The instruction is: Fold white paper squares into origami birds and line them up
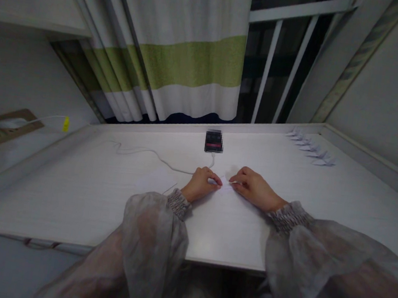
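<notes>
A small piece of white paper [226, 185] lies on the white desk between my two hands, its folds too faint to make out. My left hand [203, 184] pinches its left side, thumb and fingers together. From the right, my right hand [252, 187] grips the other side between thumb and forefinger. Just beyond them a dark phone-like device [214, 141], blurred over, has a white cable [155, 153] running from it to the left. At the back right stands a row of several folded paper cranes [310, 147].
Left of my left hand are pale paper sheets [155, 180] and a thin dark stick-like thing [170, 188]. A power strip [6, 125] with plugs is on the left wall. A striped curtain [195, 61] hangs behind the white desk [224, 239], and raised rims edge its back and right.
</notes>
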Motion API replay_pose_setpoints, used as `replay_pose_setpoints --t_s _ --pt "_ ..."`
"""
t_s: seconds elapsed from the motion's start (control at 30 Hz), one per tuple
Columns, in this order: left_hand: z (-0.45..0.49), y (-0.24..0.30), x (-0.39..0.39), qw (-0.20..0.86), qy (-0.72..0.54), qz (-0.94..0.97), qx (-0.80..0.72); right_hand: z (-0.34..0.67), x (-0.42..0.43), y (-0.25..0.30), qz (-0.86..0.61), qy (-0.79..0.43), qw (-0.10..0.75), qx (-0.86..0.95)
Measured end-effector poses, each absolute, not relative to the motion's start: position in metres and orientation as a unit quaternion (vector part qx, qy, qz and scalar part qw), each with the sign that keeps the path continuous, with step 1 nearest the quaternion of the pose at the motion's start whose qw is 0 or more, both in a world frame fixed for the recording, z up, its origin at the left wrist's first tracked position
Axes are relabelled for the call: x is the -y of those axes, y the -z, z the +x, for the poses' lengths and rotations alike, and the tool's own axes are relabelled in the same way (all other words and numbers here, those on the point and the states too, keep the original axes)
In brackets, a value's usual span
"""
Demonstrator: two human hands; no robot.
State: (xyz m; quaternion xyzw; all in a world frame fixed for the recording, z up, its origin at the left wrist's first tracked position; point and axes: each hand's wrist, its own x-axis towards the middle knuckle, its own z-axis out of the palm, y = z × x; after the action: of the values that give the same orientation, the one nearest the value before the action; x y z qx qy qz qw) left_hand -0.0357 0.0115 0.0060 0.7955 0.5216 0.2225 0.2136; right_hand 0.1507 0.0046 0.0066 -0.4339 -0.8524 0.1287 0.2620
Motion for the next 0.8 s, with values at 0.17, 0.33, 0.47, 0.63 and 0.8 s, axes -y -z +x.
replay_pose_setpoints --t_s 0.17,0.33,0.47,0.63,0.8 --pt "-0.036 -0.004 -0.013 0.219 -0.222 0.793 -0.523 0.152 -0.001 -0.007 -0.295 -0.042 0.199 0.934" --pt "-0.036 -0.005 -0.013 0.226 -0.214 0.787 -0.532 0.148 -0.003 0.001 -0.272 -0.003 0.151 0.951" --pt "-0.036 -0.006 -0.012 0.228 -0.208 0.787 -0.534 0.147 -0.004 0.003 -0.285 -0.007 0.153 0.946" --pt "-0.037 -0.003 -0.014 0.231 -0.215 0.786 -0.532 0.145 -0.003 0.001 -0.294 -0.014 0.16 0.942" --pt "-0.038 -0.001 -0.015 0.235 -0.218 0.788 -0.525 0.151 -0.004 0.0 -0.304 0.008 0.147 0.941"
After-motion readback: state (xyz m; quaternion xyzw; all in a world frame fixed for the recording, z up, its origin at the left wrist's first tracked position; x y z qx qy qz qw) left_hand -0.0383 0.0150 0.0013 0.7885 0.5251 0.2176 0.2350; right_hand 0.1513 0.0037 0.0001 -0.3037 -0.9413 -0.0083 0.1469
